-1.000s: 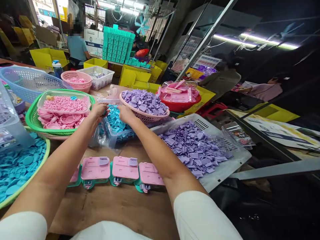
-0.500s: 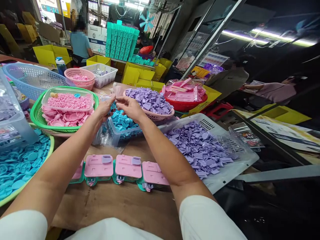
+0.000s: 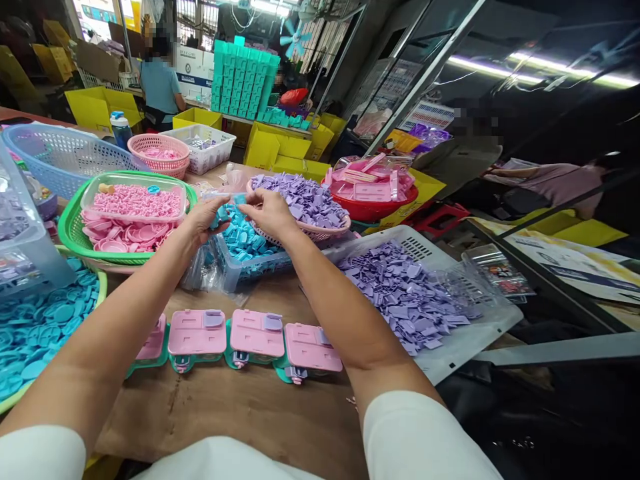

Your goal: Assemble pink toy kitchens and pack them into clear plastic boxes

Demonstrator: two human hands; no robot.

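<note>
Both hands are raised above a clear bin [image 3: 233, 275] of small blue plastic pieces [image 3: 250, 237]. My left hand [image 3: 203, 219] has its fingers curled, with a bit of blue plastic showing at the fingertips. Facing it, a short gap away, my right hand [image 3: 271, 215] pinches at a small blue piece [image 3: 239, 199]; its exact shape is too small to make out. Nearer my body, a row of pink-lidded boxes [image 3: 197, 333] with teal bases and purple tabs lies on the wooden table [image 3: 240, 417], partly hidden by my forearms.
Left of the bin is a green basket [image 3: 70, 223] of pink parts, with a tub of blue discs [image 3: 50, 313] nearer. A pink basket [image 3: 320, 232] and a grey crate [image 3: 480, 340] hold purple pieces. Behind are a red basin [image 3: 367, 210] and a person [image 3: 160, 87].
My hands have moved slightly apart, the right one a little to the right. The pink-lidded boxes lie where they were.
</note>
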